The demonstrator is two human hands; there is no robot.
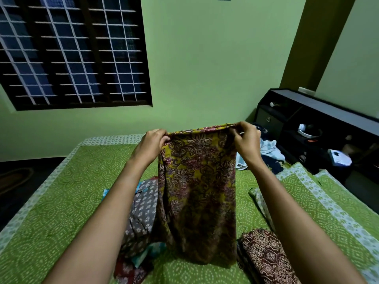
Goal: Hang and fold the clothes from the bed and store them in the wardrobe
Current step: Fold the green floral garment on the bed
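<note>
A mustard-yellow garment with a maroon floral print hangs upright in front of me over the bed. My left hand pinches its top left corner. At the top right corner my right hand grips the edge with curled fingers. The cloth's lower end reaches down to the green bedspread. A grey floral garment with teal trim lies crumpled behind it on the left. A folded maroon patterned piece lies at the lower right.
A heap of light blue and dark clothes lies at the far right of the bed. A black headboard shelf with small items stands on the right. A barred window fills the green wall. A dark floor with a mat is at the left.
</note>
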